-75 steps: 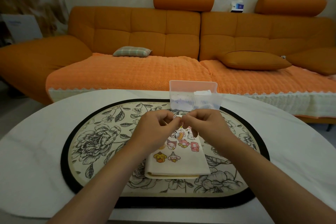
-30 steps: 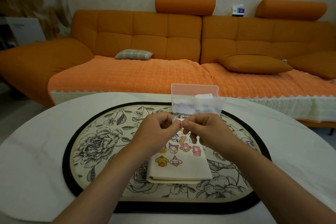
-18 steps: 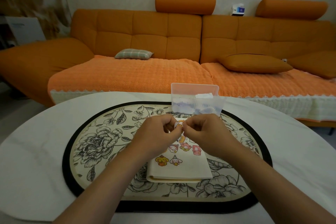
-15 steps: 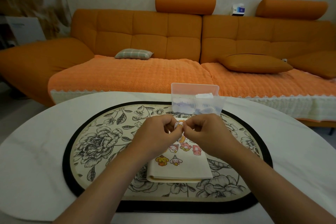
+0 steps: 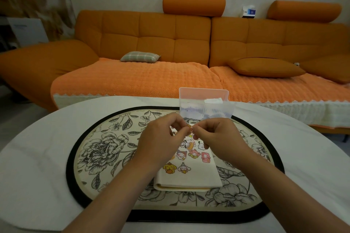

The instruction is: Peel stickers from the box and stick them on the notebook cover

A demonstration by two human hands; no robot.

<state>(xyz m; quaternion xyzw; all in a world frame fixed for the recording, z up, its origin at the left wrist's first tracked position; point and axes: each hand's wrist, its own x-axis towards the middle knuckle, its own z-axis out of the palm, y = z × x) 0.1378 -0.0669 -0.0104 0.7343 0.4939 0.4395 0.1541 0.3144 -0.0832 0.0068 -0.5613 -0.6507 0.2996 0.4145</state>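
A cream notebook [image 5: 191,177] lies on the floral mat, its cover carrying several cartoon stickers. Above its far end my left hand [image 5: 161,142] and my right hand [image 5: 217,138] meet, fingertips together, both pinching one small orange sticker [image 5: 189,128]. Just beyond the hands stands a clear plastic box [image 5: 205,107] with paper pieces inside. The hands hide the notebook's far edge.
An oval floral placemat [image 5: 106,149] with a black border lies on the white round table [image 5: 28,176]. An orange sofa [image 5: 170,43] with cushions runs along the wall behind the table.
The hands have stayed together over the notebook's far end, with small finger movements on the sticker; more orange of it shows between the fingertips now.
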